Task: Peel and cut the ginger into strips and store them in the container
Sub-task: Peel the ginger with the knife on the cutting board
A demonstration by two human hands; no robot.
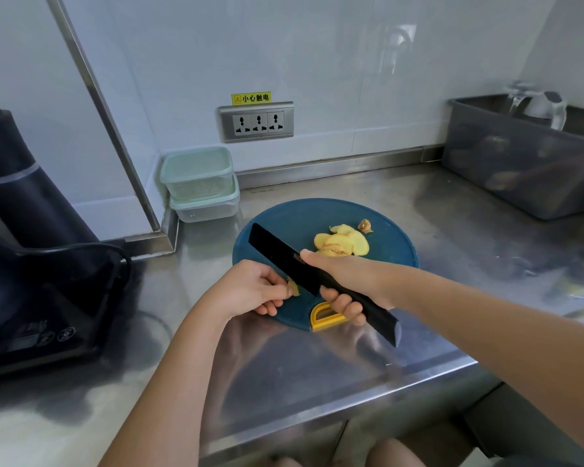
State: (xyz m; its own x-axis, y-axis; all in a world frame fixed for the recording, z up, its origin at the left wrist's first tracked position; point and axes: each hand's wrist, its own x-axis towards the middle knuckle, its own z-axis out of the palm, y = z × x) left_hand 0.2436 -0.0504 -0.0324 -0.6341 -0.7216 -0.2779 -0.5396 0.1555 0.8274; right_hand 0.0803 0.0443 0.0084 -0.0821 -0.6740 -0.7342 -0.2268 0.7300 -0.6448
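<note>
A round blue cutting board [284, 217] lies on the steel counter, its yellow handle [324, 318] toward me. My right hand [344, 281] grips the handle of a black knife [280, 254], whose blade points up and left over the board. My left hand [260, 288] pinches a small piece of ginger [293, 287] right against the blade's edge. Several peeled yellow ginger slices [341, 244] are piled at the board's middle right, with a brownish scrap [364, 226] just behind them. Two stacked pale green lidded containers [199, 183] stand behind the board's left side.
A black kettle on its base [31, 237] with a cable fills the left of the counter. A grey plastic bin [520, 163] holding glassware sits at the back right. A wall socket panel [257, 122] is behind the board. The counter's front edge runs near my arms.
</note>
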